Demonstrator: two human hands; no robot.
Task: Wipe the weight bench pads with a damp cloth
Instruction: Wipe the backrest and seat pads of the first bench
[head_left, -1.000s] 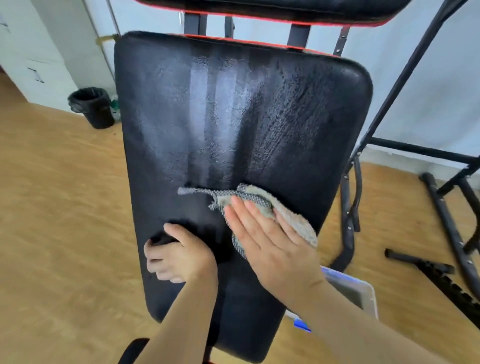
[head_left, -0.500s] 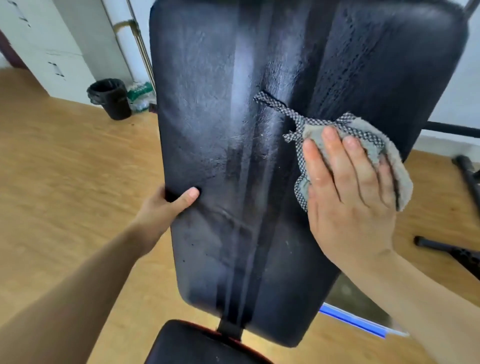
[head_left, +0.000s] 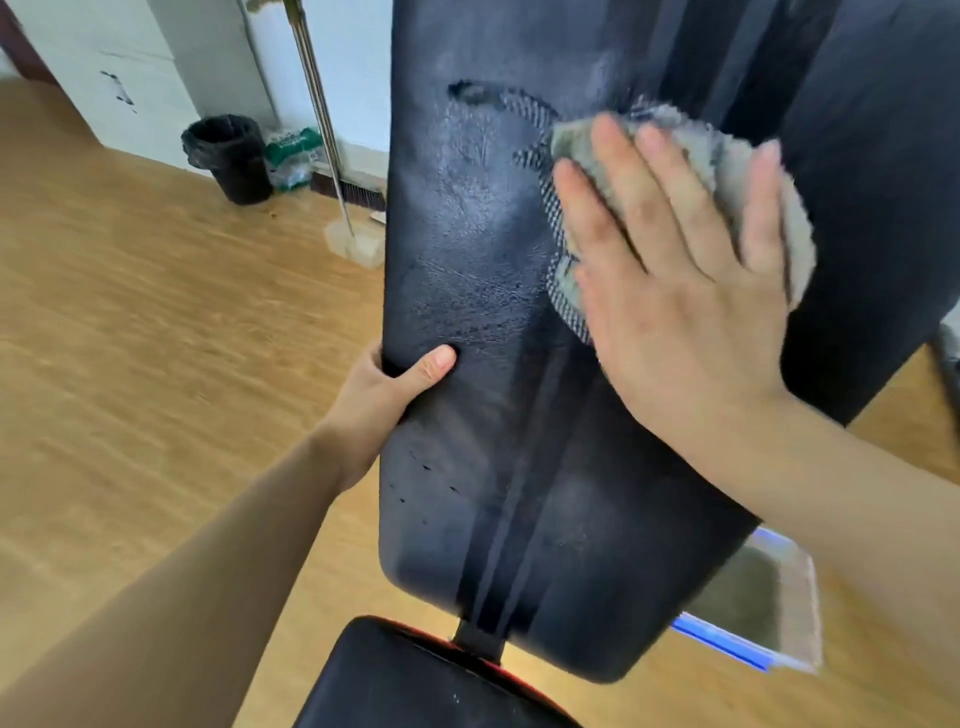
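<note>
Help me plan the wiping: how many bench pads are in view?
2: the back pad under the cloth, and the seat pad at the bottom edge. Others may lie out of frame.

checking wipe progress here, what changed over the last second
The right hand slid the cloth up the back pad, away from the left hand. The left hand went from lying curled on the pad's face to gripping its left edge, thumb on front. The right hand stays flat on the cloth.
</note>
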